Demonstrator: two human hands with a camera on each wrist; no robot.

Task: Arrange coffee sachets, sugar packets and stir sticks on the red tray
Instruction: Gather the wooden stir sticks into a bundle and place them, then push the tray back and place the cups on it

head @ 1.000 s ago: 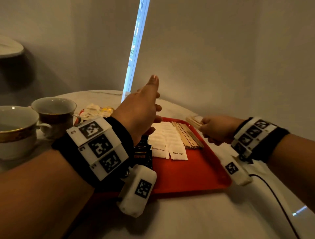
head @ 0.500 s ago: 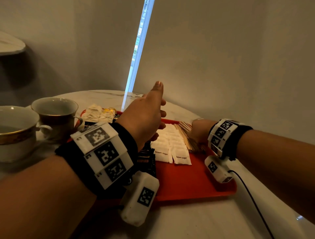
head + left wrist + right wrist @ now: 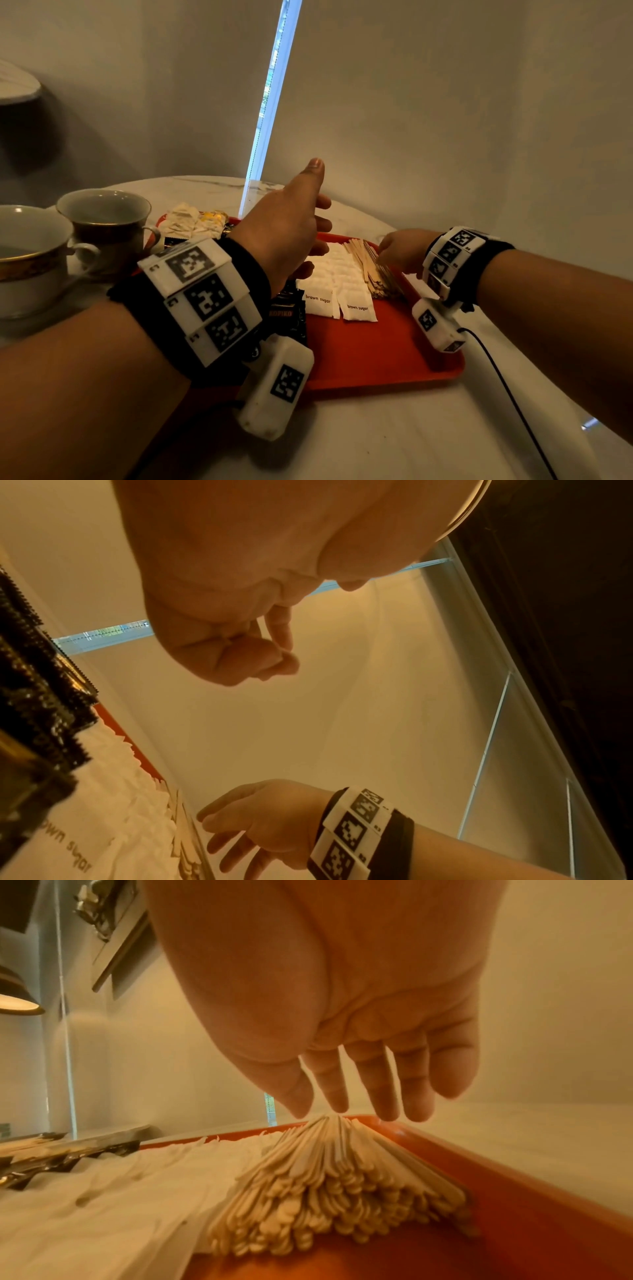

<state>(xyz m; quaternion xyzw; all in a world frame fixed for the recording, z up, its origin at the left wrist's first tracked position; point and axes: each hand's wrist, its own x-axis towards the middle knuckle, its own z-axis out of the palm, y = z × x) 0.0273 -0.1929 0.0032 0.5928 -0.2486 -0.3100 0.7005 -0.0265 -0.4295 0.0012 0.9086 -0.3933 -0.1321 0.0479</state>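
Observation:
The red tray [image 3: 376,356] holds rows of white brown-sugar packets [image 3: 339,284], with a pile of wooden stir sticks [image 3: 373,270] to their right. Dark coffee sachets [image 3: 287,315] lie to the left, partly hidden by my left wrist. My left hand [image 3: 308,219] hovers above the sachets with the thumb up, its fingers loosely curled and holding nothing. My right hand [image 3: 394,251] is over the far ends of the stir sticks. In the right wrist view its fingers [image 3: 387,1096] are straight, tips just at the stick pile [image 3: 329,1172], gripping nothing.
Two cups [image 3: 106,226] [image 3: 27,257] stand left of the tray on the white round table [image 3: 376,438]. Crumpled wrappers [image 3: 191,221] lie at the tray's far-left corner. A black cable [image 3: 507,387] trails from my right wrist. A wall rises close behind.
My right hand moved left from the tray's right edge with a bundle of sticks, onto the pile, and its fingers have opened. The left hand has barely shifted.

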